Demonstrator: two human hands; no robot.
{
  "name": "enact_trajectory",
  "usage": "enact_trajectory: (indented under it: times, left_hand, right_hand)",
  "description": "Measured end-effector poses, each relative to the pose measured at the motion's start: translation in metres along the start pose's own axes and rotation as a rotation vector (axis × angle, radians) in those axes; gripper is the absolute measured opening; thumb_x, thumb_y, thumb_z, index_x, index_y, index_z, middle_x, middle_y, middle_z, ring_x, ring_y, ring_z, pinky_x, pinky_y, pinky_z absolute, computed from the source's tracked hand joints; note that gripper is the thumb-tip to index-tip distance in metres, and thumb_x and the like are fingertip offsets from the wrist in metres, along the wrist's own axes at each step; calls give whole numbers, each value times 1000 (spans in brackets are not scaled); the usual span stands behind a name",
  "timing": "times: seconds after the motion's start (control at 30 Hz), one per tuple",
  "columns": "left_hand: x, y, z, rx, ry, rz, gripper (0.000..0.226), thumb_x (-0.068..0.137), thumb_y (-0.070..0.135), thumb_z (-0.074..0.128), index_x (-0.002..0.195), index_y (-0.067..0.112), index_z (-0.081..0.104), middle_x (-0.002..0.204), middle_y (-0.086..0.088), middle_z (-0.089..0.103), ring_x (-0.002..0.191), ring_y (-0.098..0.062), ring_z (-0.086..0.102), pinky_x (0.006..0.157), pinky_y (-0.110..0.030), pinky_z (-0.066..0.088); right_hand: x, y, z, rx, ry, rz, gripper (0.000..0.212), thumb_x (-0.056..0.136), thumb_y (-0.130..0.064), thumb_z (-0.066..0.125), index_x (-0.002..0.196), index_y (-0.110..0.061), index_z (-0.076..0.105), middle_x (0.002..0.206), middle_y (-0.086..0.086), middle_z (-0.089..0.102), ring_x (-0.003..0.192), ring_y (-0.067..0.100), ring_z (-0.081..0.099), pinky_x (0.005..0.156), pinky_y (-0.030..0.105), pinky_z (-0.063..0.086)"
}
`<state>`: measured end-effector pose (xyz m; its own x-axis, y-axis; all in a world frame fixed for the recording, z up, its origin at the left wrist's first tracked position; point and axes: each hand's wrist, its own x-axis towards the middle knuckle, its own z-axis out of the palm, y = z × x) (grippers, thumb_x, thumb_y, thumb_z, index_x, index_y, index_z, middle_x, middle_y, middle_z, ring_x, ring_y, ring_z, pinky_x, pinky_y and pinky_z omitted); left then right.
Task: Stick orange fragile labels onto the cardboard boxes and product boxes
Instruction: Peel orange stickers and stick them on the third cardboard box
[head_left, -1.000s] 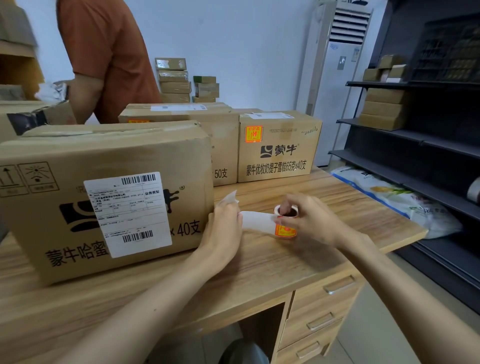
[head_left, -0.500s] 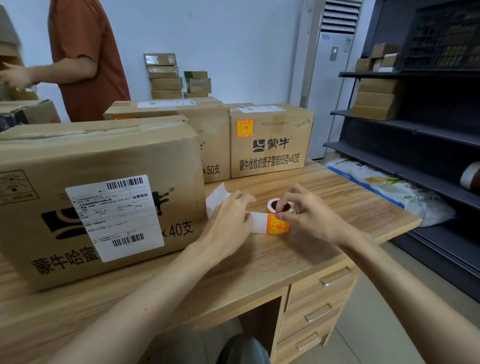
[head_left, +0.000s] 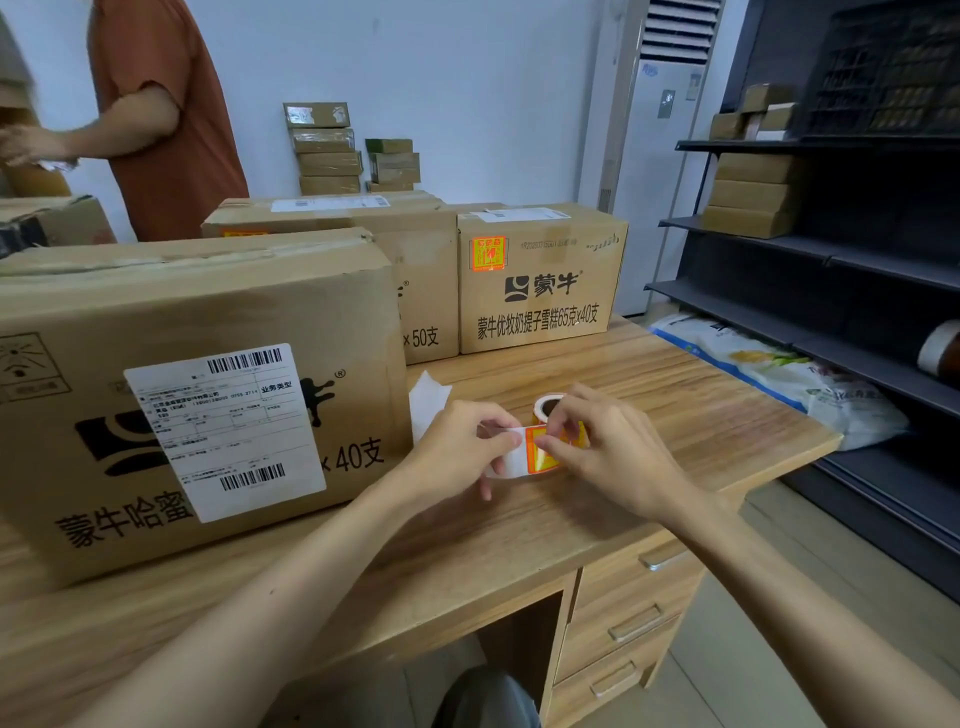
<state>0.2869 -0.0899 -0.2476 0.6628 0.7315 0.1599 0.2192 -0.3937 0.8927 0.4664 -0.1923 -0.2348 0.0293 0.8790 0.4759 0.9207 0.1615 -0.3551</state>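
Wooden desk (head_left: 675, 410) lies under both hands, with its drawers (head_left: 631, 623) below and to the right of them. The left hand (head_left: 457, 447) pinches the white backing strip (head_left: 511, 462) between thumb and forefinger, the other fingers curled under it. The right hand (head_left: 618, 452), close beside it, has thumb and fingertips pressed together on the orange fragile label (head_left: 540, 460), which sits on the strip between the two hands. The label roll (head_left: 548, 404) stands just behind the right hand's fingers, and the strip's loose tail (head_left: 428, 400) rises behind the left hand. Left of the pinch, near it, stands a large cardboard box (head_left: 208, 306) bearing a white shipping label (head_left: 223, 426). Beyond the hands stand a second box (head_left: 421, 249) and a third box (head_left: 545, 312) that carries an orange sticker (head_left: 488, 253). Far left of the hands a person in a rust shirt (head_left: 171, 130) stands; small parcels (head_left: 327, 150) are stacked against the wall, and dark shelves (head_left: 831, 260) run off to the right
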Motion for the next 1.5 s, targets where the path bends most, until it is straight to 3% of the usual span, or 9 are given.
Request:
enact_trajectory:
  times: [0.17,0.3,0.47,0.6,0.83,1.03,1.13,1.3,1.5]
  left_hand:
    - [-4,-1,-2,-111,-68,9,9,98,13,67,96,14,76,69,-15,56,65,-22,56,40,-28,49]
    - [-8,1,-5,-131,-97,47,15,97,13,68,93,24,78,79,-17,58,67,-19,55,38,-27,47]
    - [-8,3,-5,-97,-109,96,24,97,6,66,93,27,79,96,-7,59,65,-13,56,38,-26,46]
    - [-6,1,-4,-39,-89,122,18,97,8,67,99,20,79,99,-17,58,66,-21,56,38,-25,46]
    - [-4,-3,-1,23,-78,128,15,96,10,67,99,20,78,92,-1,57,61,-12,57,39,-25,46]
    - [-4,-2,-2,66,-59,128,15,97,13,67,106,14,79,97,-7,59,63,-17,57,40,-26,46]
    - [-4,-1,0,97,-39,125,14,97,16,68,104,18,80,96,-3,61,57,-10,56,41,-29,46]
    - [-4,1,-1,57,19,78,10,95,22,71,91,27,78,72,23,63,58,-20,56,38,-30,44]
    - [1,1,-2,111,133,6,12,95,21,69,88,27,77,60,16,57,55,-21,57,37,-29,45]
  right_hand:
    - [-1,-4,8,-30,-8,39,24,89,-52,65,84,-28,68,85,-13,56,71,8,55,66,37,46]
    - [2,-3,9,25,2,85,25,88,-52,67,84,-27,72,84,-17,58,72,5,54,67,34,45]
    - [4,-1,8,75,-7,111,24,87,-49,70,82,-26,73,81,-17,60,67,2,51,69,35,43]
    - [3,1,6,69,-38,96,23,89,-49,67,83,-28,74,81,-15,63,69,6,53,68,36,46]
    - [2,-1,2,50,-84,84,19,89,-47,67,85,-30,74,79,-14,64,65,6,52,64,33,41]
    - [2,-2,0,41,-87,134,14,87,-43,66,84,-32,74,85,-11,68,72,11,57,73,39,49]
    - [2,-3,1,64,-71,170,13,85,-43,67,81,-32,73,83,-11,68,74,12,58,74,39,50]
    - [3,0,6,166,-49,205,6,84,-34,70,81,-31,73,82,-12,68,77,12,58,75,40,49]
    - [8,1,10,317,-12,268,13,82,-20,74,71,-28,74,72,-14,67,71,9,58,74,36,49]
